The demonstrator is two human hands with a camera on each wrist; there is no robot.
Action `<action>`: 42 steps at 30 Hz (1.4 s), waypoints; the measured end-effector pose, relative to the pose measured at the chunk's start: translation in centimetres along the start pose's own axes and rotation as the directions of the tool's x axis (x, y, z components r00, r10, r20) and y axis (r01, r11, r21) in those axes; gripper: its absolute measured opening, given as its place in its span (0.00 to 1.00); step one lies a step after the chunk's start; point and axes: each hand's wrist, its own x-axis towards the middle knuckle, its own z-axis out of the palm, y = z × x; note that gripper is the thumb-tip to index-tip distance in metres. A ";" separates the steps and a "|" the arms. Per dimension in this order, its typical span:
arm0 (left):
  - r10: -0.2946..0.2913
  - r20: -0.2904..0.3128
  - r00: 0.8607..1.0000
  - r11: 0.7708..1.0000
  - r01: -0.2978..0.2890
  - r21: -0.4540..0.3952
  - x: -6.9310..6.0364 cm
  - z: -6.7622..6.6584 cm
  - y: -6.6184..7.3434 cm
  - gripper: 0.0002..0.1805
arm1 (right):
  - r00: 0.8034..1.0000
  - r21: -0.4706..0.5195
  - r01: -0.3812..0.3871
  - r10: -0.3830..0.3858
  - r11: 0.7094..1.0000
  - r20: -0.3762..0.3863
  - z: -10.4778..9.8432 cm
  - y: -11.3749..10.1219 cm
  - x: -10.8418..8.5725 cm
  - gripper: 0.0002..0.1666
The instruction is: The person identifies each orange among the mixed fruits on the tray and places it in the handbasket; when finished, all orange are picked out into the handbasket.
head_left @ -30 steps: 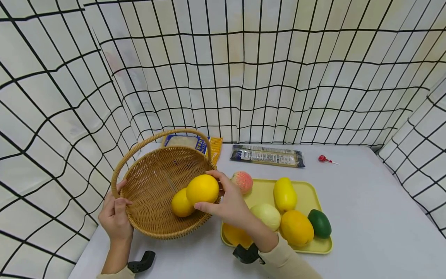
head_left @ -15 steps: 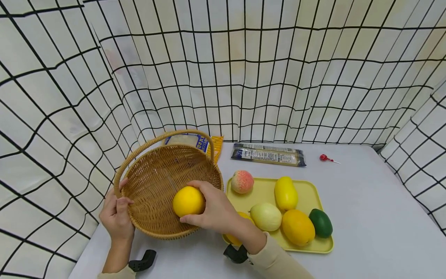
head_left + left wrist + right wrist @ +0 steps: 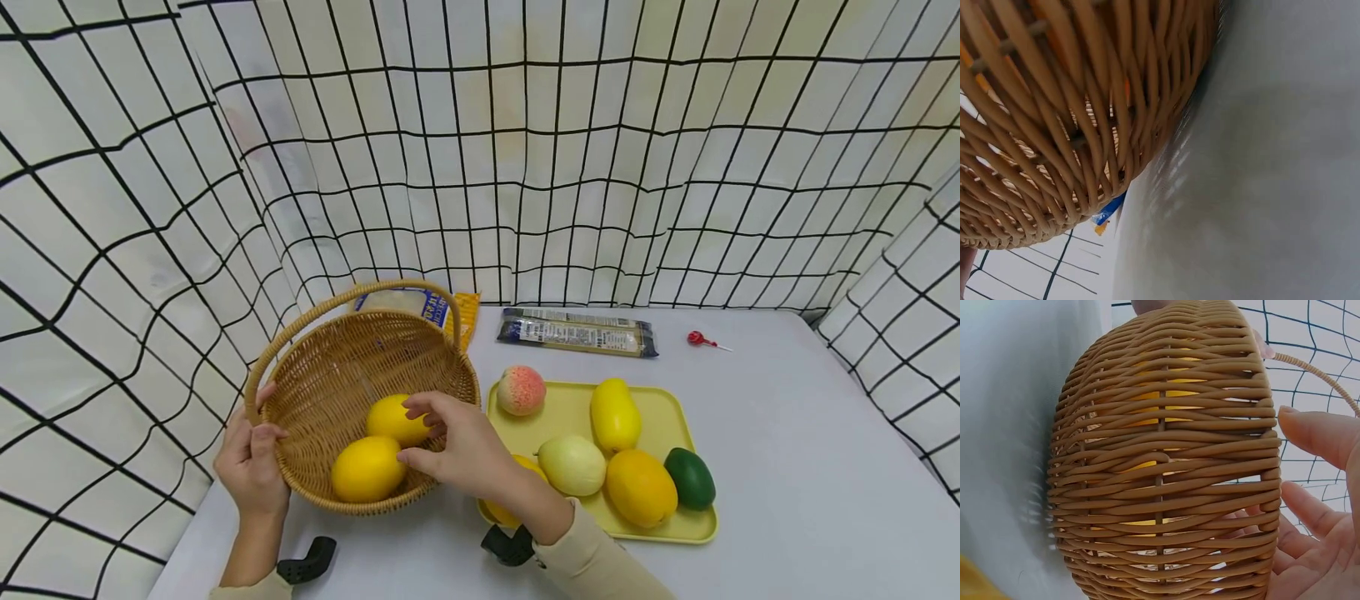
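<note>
A wicker basket leans toward the person at the left, its side filling much of both wrist views. My left hand grips its left rim beside the handle, thumb over the edge. Two yellow fruits lie inside: one nearer the front, the other just behind it. Over the basket's right part hovers my right hand, fingers spread and bent a little, holding nothing; its fingertips overlap the rear fruit in the head view, and contact is unclear. In the right wrist view that hand is by the rim.
Right of the basket, a yellow tray holds a peach, a pale green fruit, a green fruit and several yellow or orange ones. Behind are a blue-and-orange packet, a long packet and a red lollipop.
My right hand has carried a yellow fruit left and down into the basket and let it go; its fingers have parted. My left hand keeps its grip on the rim.
</note>
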 end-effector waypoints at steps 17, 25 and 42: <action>-0.039 -0.002 0.999 0.998 0.039 0.039 0.1 -0.3 -1.0 0.22 | 1.000 0.079 0.021 -0.021 0.997 -0.003 -1.1 0.1 0.1 0.28; -0.081 -0.018 0.997 0.995 0.082 0.049 0.3 -0.4 -1.3 0.22 | 0.999 0.131 0.007 0.000 0.991 -0.050 -3.2 -0.3 -0.3 0.27; -0.108 -0.037 0.993 0.994 0.109 0.026 0.2 -0.1 -0.1 0.20 | 0.995 0.069 -0.013 0.006 0.998 0.098 -7.4 2.1 -2.4 0.21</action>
